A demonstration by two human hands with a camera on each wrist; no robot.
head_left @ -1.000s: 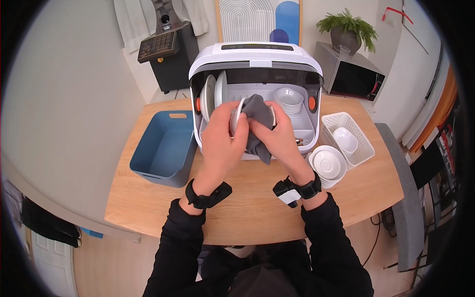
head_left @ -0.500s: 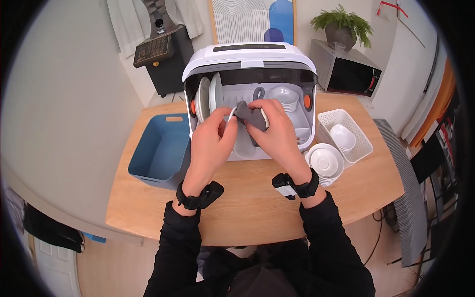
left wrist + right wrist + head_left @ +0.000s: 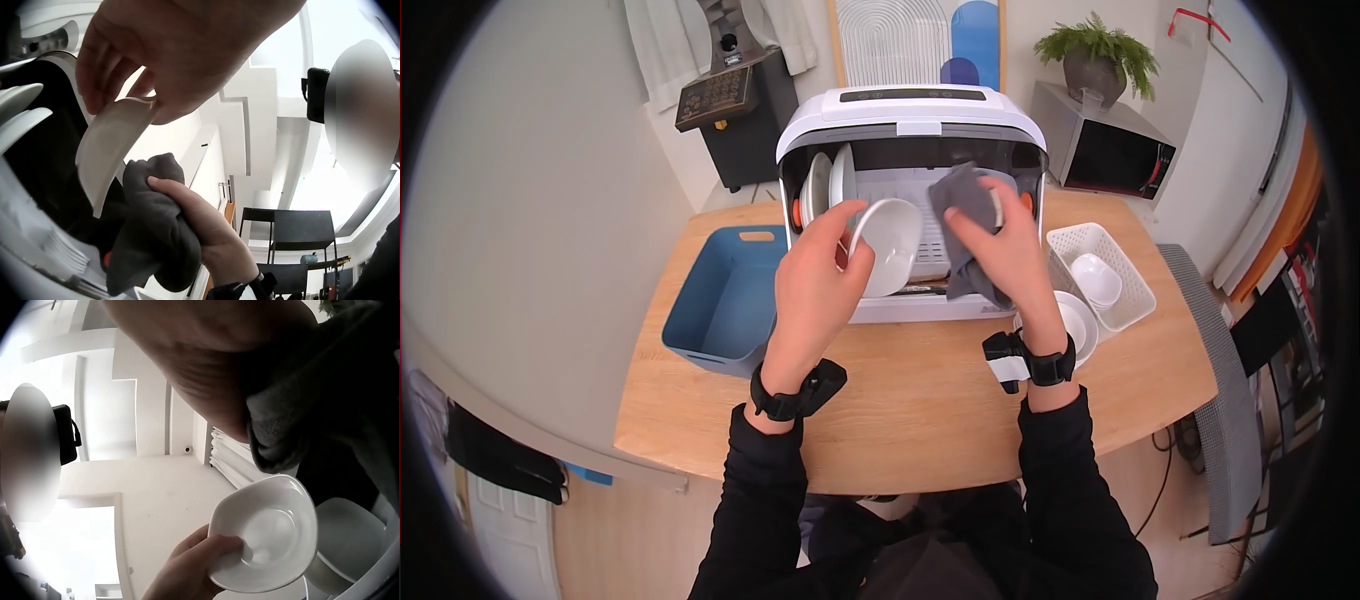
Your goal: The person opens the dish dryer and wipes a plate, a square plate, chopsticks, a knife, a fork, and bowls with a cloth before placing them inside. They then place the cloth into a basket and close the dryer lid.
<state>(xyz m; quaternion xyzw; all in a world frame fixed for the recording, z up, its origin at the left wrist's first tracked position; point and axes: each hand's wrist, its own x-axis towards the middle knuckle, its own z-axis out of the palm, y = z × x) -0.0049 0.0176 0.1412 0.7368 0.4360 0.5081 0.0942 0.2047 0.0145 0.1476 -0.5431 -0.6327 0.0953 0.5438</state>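
Note:
My left hand (image 3: 820, 275) pinches a white bowl (image 3: 892, 245) by its rim, thumb on the inside, over the front of an open white dish machine (image 3: 915, 128). The bowl is tilted, its hollow turned toward the right. To its right, my right hand (image 3: 1012, 250) grips a crumpled grey cloth (image 3: 962, 215), apart from the bowl in the head view. From the right wrist, the bowl (image 3: 269, 531) shows a squarish rim and a glossy inside. Two white plates (image 3: 841, 178) stand upright at the machine's left. The cloth and right hand hide the machine's right side.
A blue bin (image 3: 722, 290) stands left on the wooden table (image 3: 900, 400). At right are a white perforated basket (image 3: 1135, 292) with white bowls (image 3: 1097, 280) and a stack of white dishes (image 3: 1080, 325), partly behind the right wrist. A microwave (image 3: 1115, 150) sits behind.
My hands have moved apart. The cloth, which was against the bowl between both hands, has shifted right with my right hand, and the bowl's inside now shows in the head view.

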